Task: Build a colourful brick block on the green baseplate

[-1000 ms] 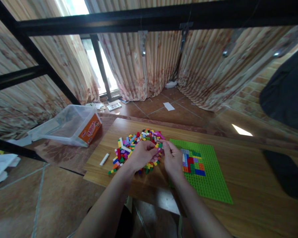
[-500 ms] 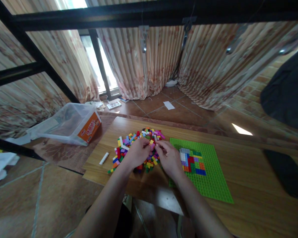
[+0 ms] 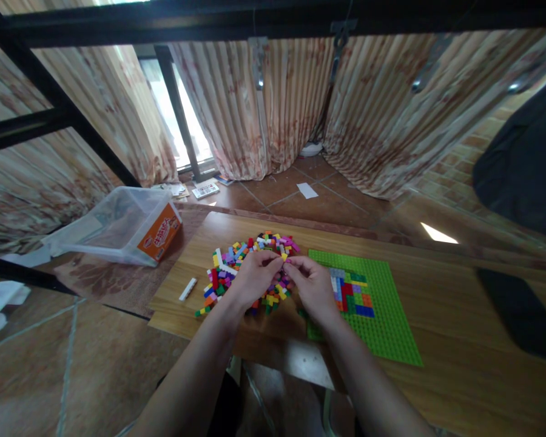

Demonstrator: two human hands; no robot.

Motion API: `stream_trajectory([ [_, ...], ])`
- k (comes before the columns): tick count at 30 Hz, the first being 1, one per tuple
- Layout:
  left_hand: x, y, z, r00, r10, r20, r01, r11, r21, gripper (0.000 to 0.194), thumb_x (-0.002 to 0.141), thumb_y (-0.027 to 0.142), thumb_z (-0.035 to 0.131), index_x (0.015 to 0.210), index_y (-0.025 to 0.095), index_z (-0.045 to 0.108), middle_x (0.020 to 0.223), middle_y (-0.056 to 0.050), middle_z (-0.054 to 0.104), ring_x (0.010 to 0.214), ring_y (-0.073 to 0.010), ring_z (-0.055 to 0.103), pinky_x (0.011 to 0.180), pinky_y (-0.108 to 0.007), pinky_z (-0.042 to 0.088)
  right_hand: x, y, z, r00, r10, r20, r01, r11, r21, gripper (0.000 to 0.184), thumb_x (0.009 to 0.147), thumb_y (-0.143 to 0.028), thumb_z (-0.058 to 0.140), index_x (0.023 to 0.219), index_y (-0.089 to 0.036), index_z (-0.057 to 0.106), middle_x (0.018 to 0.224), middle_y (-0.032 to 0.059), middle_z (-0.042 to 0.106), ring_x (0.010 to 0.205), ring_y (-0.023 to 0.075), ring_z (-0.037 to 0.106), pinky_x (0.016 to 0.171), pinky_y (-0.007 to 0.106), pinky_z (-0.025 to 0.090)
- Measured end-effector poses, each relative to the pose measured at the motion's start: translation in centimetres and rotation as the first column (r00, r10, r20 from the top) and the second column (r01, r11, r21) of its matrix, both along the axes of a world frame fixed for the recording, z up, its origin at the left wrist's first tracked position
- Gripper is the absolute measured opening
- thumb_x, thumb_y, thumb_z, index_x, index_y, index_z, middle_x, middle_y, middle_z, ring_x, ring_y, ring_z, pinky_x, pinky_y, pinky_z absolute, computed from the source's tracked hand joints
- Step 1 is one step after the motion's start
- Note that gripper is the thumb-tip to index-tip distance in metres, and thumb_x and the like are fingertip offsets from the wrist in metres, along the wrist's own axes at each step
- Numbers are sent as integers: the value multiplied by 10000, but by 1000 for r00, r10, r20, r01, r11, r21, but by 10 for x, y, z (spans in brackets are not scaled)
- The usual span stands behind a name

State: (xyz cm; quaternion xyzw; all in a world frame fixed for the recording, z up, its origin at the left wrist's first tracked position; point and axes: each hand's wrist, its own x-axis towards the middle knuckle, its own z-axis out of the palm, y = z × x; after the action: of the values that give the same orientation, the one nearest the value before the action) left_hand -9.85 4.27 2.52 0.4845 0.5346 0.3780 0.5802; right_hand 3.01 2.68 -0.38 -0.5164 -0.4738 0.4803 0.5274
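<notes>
Over a heap of loose toy bricks (image 3: 227, 270) in many colours, my two hands meet fingertip to fingertip. A small yellow toy brick (image 3: 284, 257) shows between them, with a bit of pink beside it. My left hand (image 3: 258, 276) pinches at this spot from the left, thumb and forefinger closed. From the right, my right hand (image 3: 316, 286) pinches the same small bricks; which hand bears which piece is partly hidden. Beside my right hand lies a green baseplate (image 3: 386, 328), carrying a flat patch of coloured bricks (image 3: 357, 296) partly covered by that hand.
A white stick of bricks (image 3: 188, 289) lies at the left of the wooden table (image 3: 441, 303). A dark flat object (image 3: 521, 312) is at the right. On the floor to the left stands a clear plastic bin (image 3: 118, 224) with an orange label. A black metal bar (image 3: 186, 24) crosses above.
My fingers have closed tighter around the small bricks, and my right fingertips moved slightly left and up. The whole view shifted a little. The heap and the baseplate bricks look the same.
</notes>
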Motion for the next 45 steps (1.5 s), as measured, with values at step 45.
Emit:
stream_trajectory([
  [45, -12, 5, -3, 655, 122, -746, 204, 922, 330, 176, 816, 186, 567, 827, 163, 741, 831, -67, 748, 775, -188, 661, 719, -273, 435, 13, -1, -5, 713, -18, 701, -145, 974, 173, 265, 889, -255, 504, 1032, -189, 719, 1021, 94, 737, 924, 229, 688, 832, 358, 515],
])
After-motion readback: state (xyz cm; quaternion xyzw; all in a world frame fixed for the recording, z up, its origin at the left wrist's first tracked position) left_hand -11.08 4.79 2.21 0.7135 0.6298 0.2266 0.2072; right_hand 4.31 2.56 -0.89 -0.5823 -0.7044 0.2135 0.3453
